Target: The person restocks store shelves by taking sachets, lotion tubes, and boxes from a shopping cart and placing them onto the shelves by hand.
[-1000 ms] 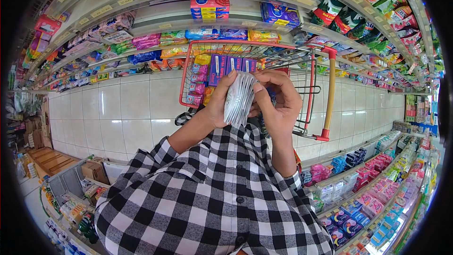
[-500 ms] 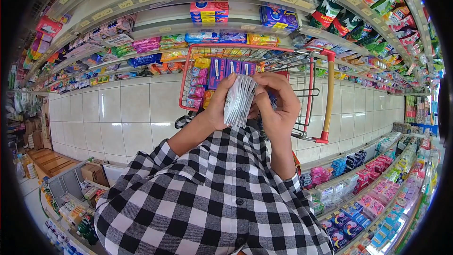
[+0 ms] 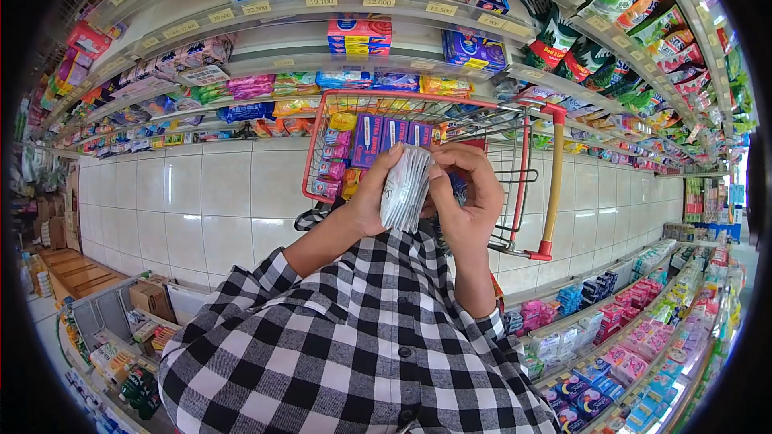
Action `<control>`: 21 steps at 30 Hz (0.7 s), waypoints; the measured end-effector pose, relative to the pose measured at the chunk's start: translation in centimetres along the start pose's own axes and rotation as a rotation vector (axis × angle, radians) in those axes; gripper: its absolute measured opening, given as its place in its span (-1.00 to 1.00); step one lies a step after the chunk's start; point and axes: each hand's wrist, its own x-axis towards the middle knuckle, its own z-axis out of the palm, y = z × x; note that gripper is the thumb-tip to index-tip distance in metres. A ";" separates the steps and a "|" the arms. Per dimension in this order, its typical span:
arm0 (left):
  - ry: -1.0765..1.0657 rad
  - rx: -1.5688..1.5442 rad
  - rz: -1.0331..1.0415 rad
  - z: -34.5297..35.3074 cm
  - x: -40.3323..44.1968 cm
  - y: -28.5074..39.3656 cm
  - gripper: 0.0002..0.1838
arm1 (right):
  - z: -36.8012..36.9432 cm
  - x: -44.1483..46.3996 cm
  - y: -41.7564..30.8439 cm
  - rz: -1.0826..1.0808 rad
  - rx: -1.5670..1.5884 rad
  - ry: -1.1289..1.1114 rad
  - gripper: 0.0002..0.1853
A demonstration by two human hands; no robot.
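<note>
A stack of flat white-silver sachets [image 3: 406, 190] is held upright in front of my chest, its layered edges fanned slightly. My left hand [image 3: 372, 202] is closed around the left side of the stack, thumb along its top left. At the upper right edge, my right hand [image 3: 472, 197] has curled fingers and its thumb pressed against the sachets. Just beyond my hands, the red-rimmed shopping cart [image 3: 309, 162] holds purple boxes [image 3: 371, 138], pink packs [image 3: 331, 169] and yellow packs [image 3: 343, 120]. My hands and the stack hide part of the cart's load.
Shelves [image 3: 265, 60] of boxed and bagged goods run behind the cart. The cart's yellow handle [image 3: 554, 181] is at the right. Another shelf [image 3: 611, 329] of pink and blue packs lines the lower right. Grey crates [image 3: 103, 309] stand lower left on the tiled floor [image 3: 201, 193].
The view has tilted slightly, so the cart and shelves appear a little lower. Both hands still hold the sachet stack; my right fingers have shifted slightly along its edge.
</note>
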 end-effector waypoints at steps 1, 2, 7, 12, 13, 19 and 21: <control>0.001 0.000 -0.001 -0.1 0.0 0.0 -0.47 | 0.1 -0.1 0.1 -0.008 -0.003 0.021 -0.86; -0.009 0.006 0.005 -0.2 0.1 0.0 -0.46 | 0.1 -0.1 0.1 -0.017 -0.008 0.041 -0.86; -0.040 0.026 0.025 -1.0 0.4 -0.2 -0.45 | -0.1 0.3 0.0 -0.166 -0.172 0.010 -0.84; -0.182 -0.072 0.016 -1.7 0.5 -0.2 -0.45 | -0.1 0.2 0.0 -0.179 -0.195 0.002 -0.82; -0.182 -0.072 0.014 -1.7 0.5 -0.2 -0.45 | -0.2 0.2 -0.1 -0.202 -0.225 -0.004 -0.82; -0.227 -0.071 0.027 -2.1 0.7 -0.5 -0.42 | -0.1 0.0 0.0 -0.214 -0.266 -0.006 -0.82; -0.211 -0.099 0.016 -2.3 0.8 -0.6 -0.40 | -0.1 0.0 0.0 -0.224 -0.280 -0.005 -0.82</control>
